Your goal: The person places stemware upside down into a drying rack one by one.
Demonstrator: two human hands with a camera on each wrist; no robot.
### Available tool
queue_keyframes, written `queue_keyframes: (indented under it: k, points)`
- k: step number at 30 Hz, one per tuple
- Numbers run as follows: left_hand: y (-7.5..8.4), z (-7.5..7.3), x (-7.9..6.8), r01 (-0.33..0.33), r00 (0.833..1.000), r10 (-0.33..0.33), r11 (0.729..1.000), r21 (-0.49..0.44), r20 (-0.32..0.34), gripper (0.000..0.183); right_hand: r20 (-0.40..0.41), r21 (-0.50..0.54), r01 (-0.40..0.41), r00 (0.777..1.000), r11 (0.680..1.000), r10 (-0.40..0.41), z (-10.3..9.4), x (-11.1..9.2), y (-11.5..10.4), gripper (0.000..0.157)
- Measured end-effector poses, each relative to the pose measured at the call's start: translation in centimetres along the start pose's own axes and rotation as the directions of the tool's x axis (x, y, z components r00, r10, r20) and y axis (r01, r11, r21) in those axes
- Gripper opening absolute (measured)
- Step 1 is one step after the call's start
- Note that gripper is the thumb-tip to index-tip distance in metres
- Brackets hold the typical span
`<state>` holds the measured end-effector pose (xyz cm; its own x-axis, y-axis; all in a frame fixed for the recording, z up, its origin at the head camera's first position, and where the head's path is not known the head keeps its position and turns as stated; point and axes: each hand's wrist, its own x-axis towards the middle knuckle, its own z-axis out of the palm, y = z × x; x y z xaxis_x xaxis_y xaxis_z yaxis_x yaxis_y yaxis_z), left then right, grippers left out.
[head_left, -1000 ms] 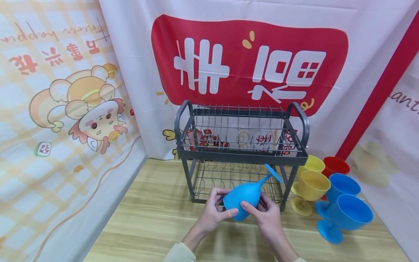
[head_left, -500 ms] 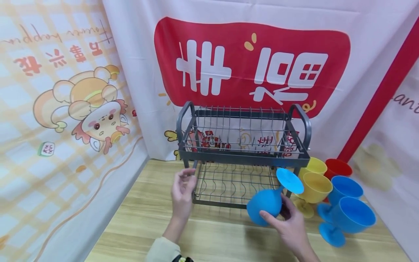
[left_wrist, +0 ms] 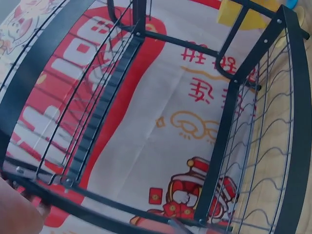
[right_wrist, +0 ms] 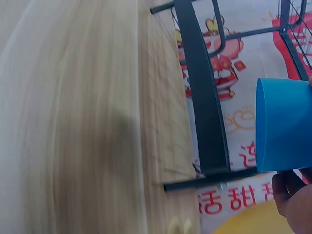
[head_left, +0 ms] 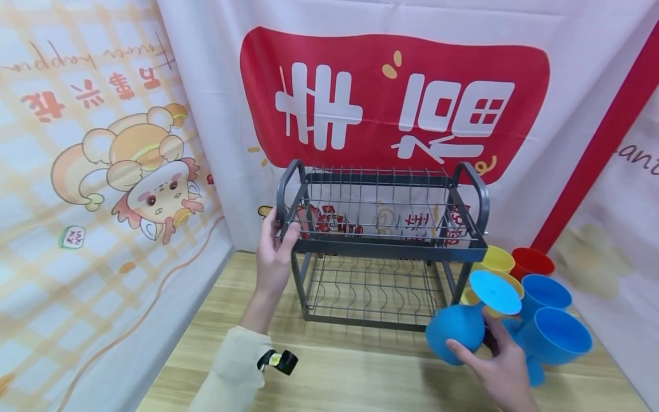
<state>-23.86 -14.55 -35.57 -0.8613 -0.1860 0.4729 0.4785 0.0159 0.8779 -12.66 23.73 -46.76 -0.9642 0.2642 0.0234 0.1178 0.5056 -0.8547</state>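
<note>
My right hand [head_left: 496,357] grips a blue plastic goblet [head_left: 455,332] by its bowl, thumb in front and fingers behind. The goblet is tilted, its round foot up to the right and its mouth down; in the right wrist view the goblet's bowl [right_wrist: 285,124] shows its rim side-on. My left hand [head_left: 274,252] holds the upper left corner of a dark grey two-tier dish rack [head_left: 381,247], thumb in front, fingers at the handle's base. In the left wrist view, part of the left hand [left_wrist: 19,209] shows against the rack's frame [left_wrist: 122,212].
Right of the rack stand two upright blue goblets, one nearer [head_left: 561,337] and one behind it [head_left: 547,294], a red goblet [head_left: 532,262] and two yellow ones, the rear yellow goblet [head_left: 496,258] closest to the curtain. Printed cloth [head_left: 206,114] hangs behind and beside the wooden table [head_left: 355,366].
Both hands held the goblet a second ago. The left let go and moved up-left to the rack's upper corner; the right carried the goblet rightward, towards the other goblets.
</note>
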Motion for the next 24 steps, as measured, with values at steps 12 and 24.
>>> queue_keyframes:
  k: [12,24]
  points:
    - [0.0,1.4,0.5,-0.032,0.999,0.036,0.994,-0.101,0.037,0.064,-0.17,-0.09,0.009,0.985,0.996,-0.024,-5.2,1.5,-0.2,0.105]
    - [-0.4,1.4,0.4,-0.036,0.999,0.037,0.995,-0.096,0.015,0.064,-0.244,-0.127,0.183,0.947,0.975,-0.21,-10.1,3.7,-5.3,0.092]
